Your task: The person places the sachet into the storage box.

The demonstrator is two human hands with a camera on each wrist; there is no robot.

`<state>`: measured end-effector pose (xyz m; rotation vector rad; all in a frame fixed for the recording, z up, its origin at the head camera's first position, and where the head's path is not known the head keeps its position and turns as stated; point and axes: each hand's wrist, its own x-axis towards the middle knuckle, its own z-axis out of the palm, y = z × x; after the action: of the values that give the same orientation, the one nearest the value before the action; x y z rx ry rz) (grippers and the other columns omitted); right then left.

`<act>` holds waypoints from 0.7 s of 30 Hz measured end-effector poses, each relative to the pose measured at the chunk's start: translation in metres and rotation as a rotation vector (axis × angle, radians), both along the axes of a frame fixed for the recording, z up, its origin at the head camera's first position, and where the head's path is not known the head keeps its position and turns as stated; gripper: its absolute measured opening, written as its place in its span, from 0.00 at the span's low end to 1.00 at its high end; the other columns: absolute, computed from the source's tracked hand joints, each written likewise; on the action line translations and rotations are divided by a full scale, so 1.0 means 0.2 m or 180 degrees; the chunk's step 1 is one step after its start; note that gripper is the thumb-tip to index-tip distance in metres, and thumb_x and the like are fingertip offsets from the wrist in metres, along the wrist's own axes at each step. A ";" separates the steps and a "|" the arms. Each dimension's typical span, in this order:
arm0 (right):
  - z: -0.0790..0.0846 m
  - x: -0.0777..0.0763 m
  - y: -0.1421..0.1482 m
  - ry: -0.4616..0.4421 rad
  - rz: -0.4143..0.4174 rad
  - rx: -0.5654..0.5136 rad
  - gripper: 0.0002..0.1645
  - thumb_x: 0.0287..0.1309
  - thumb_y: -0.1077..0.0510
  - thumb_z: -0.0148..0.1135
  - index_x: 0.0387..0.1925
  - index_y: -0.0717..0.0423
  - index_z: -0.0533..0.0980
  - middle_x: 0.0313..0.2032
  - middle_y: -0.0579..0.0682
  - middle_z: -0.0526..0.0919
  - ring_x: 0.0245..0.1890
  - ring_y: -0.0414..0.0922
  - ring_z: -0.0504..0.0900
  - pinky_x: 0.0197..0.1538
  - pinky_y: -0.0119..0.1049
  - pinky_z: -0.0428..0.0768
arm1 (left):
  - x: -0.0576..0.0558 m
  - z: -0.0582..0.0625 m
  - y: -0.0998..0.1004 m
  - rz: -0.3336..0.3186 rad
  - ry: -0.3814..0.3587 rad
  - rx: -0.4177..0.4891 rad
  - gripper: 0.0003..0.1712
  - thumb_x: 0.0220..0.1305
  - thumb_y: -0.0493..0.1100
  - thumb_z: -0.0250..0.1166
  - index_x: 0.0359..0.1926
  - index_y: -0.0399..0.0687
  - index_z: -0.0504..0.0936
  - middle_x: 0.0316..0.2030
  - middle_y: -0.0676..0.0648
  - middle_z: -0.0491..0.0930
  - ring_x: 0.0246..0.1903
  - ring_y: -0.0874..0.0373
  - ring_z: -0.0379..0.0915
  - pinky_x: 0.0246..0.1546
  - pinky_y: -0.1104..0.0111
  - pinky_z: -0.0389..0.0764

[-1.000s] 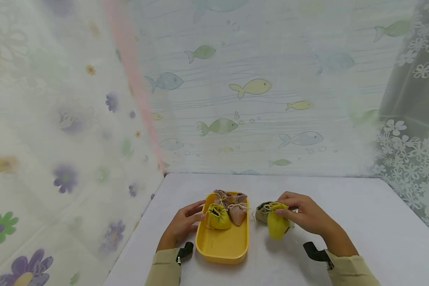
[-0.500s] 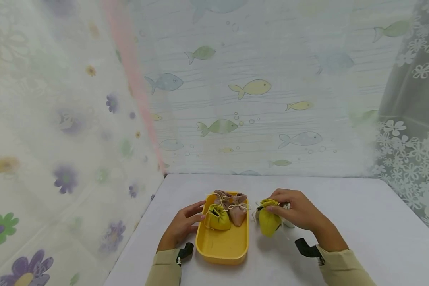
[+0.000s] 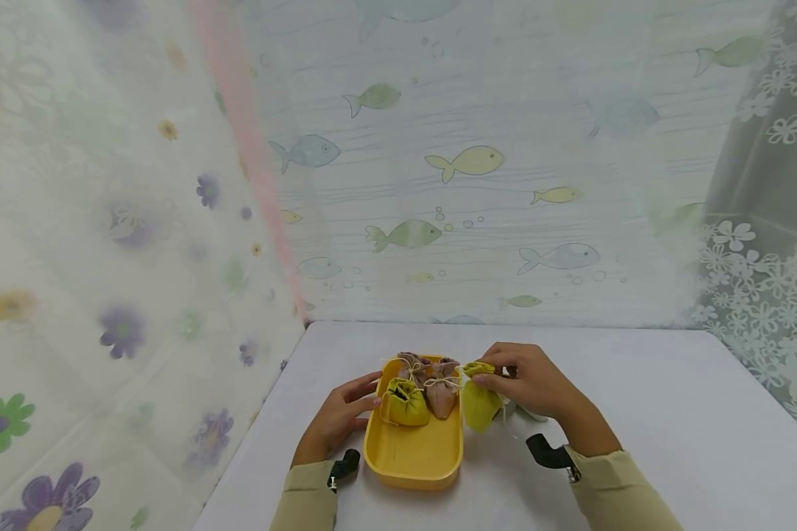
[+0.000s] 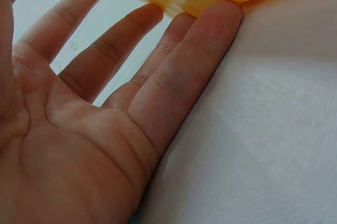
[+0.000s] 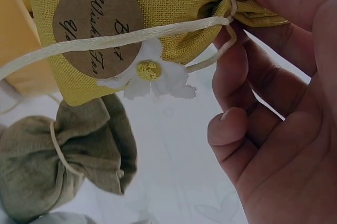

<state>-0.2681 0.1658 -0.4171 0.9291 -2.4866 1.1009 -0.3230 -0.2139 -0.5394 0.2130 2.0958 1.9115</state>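
In the head view my right hand pinches a yellow drawstring pouch by its gathered neck, right beside the tray's right wall. The right wrist view shows this pouch's round brown label, a white cord and a white cloth flower. My left hand rests against the left side of a yellow tray; in the left wrist view its straight fingertips touch the tray wall. At the tray's far end sit another yellow pouch and two brownish-pink pouches, the nearer one tied with cream cord.
An olive-grey pouch lies on the white table below the held one in the right wrist view; in the head view my right hand mostly hides it. A pale thing shows under that hand. Fish-patterned curtain hangs behind the table.
My right hand has carried the yellow pouch leftward, from over the olive-grey pouch to the tray's right edge. The left hand and the tray stay where they were.
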 end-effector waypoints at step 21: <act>0.04 -0.05 -0.18 -0.0051 0.0137 0.0058 0.04 0.65 0.45 0.71 0.35 0.37 0.87 0.33 0.35 0.83 0.28 0.37 0.76 0.30 0.28 0.78 | 0.00 0.00 0.00 -0.0029 0.0003 0.0016 0.41 0.60 0.56 0.76 0.74 0.64 0.72 0.75 0.41 0.67 0.67 0.45 0.75 0.54 0.53 0.86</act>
<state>-0.2790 0.1299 -0.4090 0.9872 -2.5047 1.1049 -0.3222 -0.2148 -0.5391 0.2242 2.0872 1.9120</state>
